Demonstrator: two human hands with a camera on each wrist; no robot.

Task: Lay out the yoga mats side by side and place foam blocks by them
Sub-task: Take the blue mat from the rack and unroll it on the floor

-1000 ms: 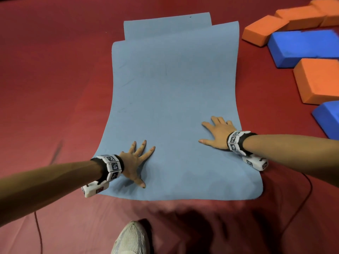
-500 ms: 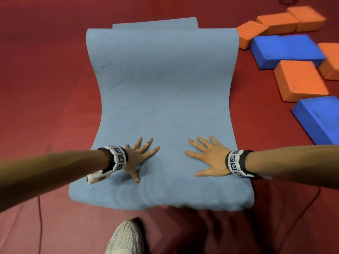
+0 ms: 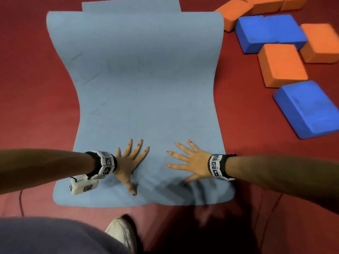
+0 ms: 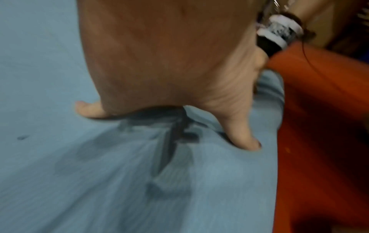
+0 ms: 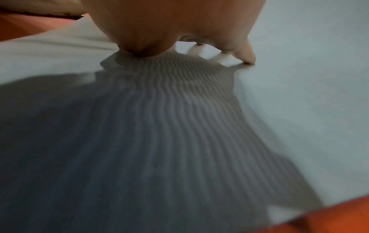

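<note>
On the red floor [image 3: 33, 107] a pale shoe [image 3: 121, 233] stands just short of the blue yoga mat's [image 3: 146, 79] near edge. The left hand [image 3: 128, 165] and right hand [image 3: 192, 160] press flat there with fingers spread, closer together than a second ago. Orange and blue foam blocks [image 3: 282, 65] cluster off the mat's far right corner.

No readable text, brand or number showed anywhere. The wristbands [image 3: 107, 163] carried only black-and-white square marker patterns, not letters. The small white box [image 3: 83, 186] under the left wrist bore the same patterns.
</note>
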